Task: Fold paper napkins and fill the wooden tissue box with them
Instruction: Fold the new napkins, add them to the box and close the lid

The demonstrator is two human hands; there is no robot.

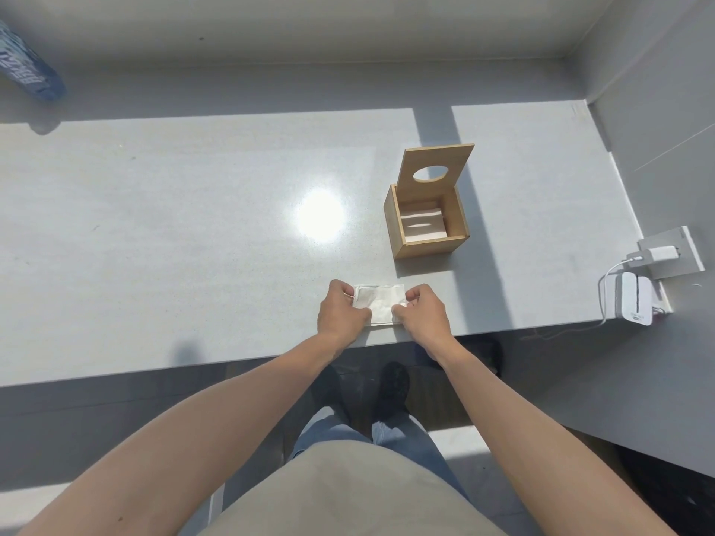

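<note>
A white paper napkin (381, 301) lies flat near the front edge of the grey counter (174, 234), folded into a rectangle. My left hand (340, 309) pinches its left side and my right hand (421, 313) pinches its right side, thumbs on the near part of the sheet. Behind and to the right stands the wooden tissue box (427, 245), its lid (437, 170) with an oval hole tipped up at the back. Folded white napkins (423, 226) lie inside the box.
A white charger with cable (654, 257) and a small white device (634, 303) sit at the counter's right end by a wall socket. A blue printed package (29, 67) leans at the far left. Grey walls close off the back and right.
</note>
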